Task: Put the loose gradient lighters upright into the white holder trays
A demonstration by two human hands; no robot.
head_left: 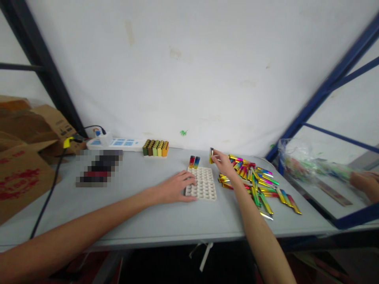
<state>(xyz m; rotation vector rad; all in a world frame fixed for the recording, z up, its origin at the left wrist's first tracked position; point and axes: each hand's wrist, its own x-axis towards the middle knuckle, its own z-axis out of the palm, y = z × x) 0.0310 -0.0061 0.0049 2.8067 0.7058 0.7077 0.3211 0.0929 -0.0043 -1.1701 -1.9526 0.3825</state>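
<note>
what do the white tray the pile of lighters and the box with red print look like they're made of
Tray: probably matte plastic, going by its even, molded-looking holes.
Lighters: glossy metal or metallic-coated plastic; the mirror-like sheen leaves it open.
Box: dull brown cardboard, judging by its folded flaps.

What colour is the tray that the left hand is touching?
Off-white: the tray shows in the head view, the only one.

Left hand (pixel 176 188), fingers spread, rests on left side of white grid tray (pixel 205 182). Two upright lighters (pixel 192 161), red and blue, stand at tray's far left corner. Right hand (pixel 222 161) holds upright lighter (pixel 211 154), apparently between fingertips. Loose metallic lighters (pixel 254 184) lie heaped at right. Packed lighter block (pixel 156 150) stands near power strip (pixel 127 144).
</note>
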